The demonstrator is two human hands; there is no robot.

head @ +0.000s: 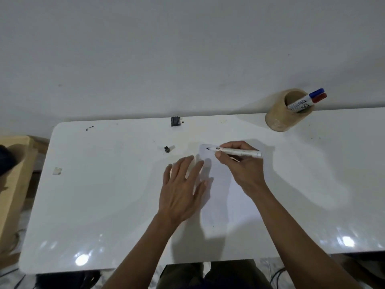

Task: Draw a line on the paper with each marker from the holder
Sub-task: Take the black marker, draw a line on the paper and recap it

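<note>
My right hand (241, 163) grips the marker (239, 151), tip at the paper's (220, 195) far corner; left hand (181, 190), open flat, should pin it while I draw steadily.

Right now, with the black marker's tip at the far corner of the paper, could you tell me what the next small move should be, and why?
Probably drag the black marker in the right hand across the paper: its tip sits at the far left corner with only a dot visible, and the left hand lies flat at the sheet's edge.

A glossy white desk (104, 205) is carrying plain white paper (227, 197), a tan cylindrical holder (281, 119), and blue-capped (316, 92) and red-capped markers (319, 98).
</note>
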